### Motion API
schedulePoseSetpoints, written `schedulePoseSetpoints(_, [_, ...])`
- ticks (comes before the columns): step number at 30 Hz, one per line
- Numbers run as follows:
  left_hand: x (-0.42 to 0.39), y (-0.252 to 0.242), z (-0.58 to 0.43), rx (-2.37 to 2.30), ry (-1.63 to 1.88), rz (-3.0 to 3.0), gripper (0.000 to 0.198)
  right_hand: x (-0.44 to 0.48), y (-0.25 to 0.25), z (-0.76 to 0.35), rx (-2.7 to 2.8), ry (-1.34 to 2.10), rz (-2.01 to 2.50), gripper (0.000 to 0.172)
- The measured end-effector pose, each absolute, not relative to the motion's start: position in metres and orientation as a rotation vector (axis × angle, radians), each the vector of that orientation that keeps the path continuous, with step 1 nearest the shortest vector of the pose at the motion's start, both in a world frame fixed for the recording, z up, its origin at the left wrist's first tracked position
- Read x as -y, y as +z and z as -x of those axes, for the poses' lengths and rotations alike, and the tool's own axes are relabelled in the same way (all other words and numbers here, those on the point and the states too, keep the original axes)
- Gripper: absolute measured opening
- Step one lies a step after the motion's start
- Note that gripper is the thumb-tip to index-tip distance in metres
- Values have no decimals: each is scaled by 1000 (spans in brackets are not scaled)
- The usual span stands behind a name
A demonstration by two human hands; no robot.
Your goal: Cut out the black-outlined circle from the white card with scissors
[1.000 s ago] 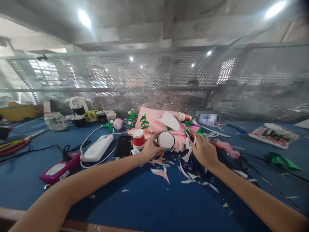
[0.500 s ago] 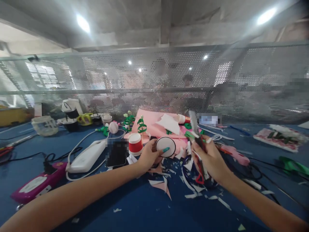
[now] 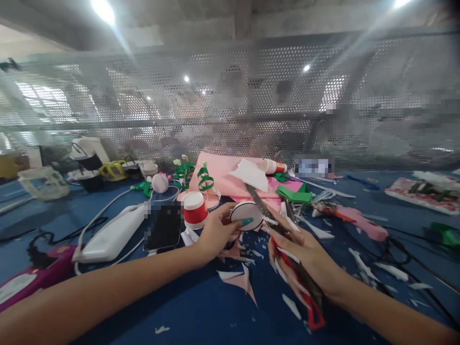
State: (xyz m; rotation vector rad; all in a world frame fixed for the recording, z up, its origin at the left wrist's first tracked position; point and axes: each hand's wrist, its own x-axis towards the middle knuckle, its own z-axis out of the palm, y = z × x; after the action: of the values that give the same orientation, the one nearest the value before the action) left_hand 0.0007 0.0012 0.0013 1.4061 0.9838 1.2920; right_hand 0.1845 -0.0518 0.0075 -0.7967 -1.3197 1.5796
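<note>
Near the middle of the head view, my left hand [image 3: 217, 232] is closed on a white disc with a black rim [image 3: 244, 213], the thumb lying on its face. Closed around the dark and red handle of a grey-bladed cutting tool [image 3: 259, 200] is my right hand [image 3: 305, 251]. The blade slants up and left beside the disc's right edge; I cannot tell whether it is scissors or a knife. A white strip lies by the blade. Just left of my left hand stands an upturned red and white paper cup [image 3: 194, 211].
Pink paper [image 3: 215, 167] and a torn white sheet [image 3: 251, 175] lie behind my hands. Left are a phone [image 3: 163, 227], a white power bank [image 3: 111, 235] with a cable and a purple power strip [image 3: 53, 268]. A pink glue gun [image 3: 362, 223] lies right. Paper scraps litter the blue table.
The cutting tool has swung from nearly upright to a leftward slant, its blade now at the disc. My right hand has turned and moved slightly closer. The disc has tilted; the camera view has shifted.
</note>
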Motion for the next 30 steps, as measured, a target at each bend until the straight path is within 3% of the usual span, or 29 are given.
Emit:
schedulePoseSetpoints(22, [1,-1,-2,-954,1202,-1438,28,47,3,-190,1260,1706,788,80])
schedulePoseSetpoints(30, [5,0,1,-982,1154,-1613,26,45,1,-190,1215,1755,720,74])
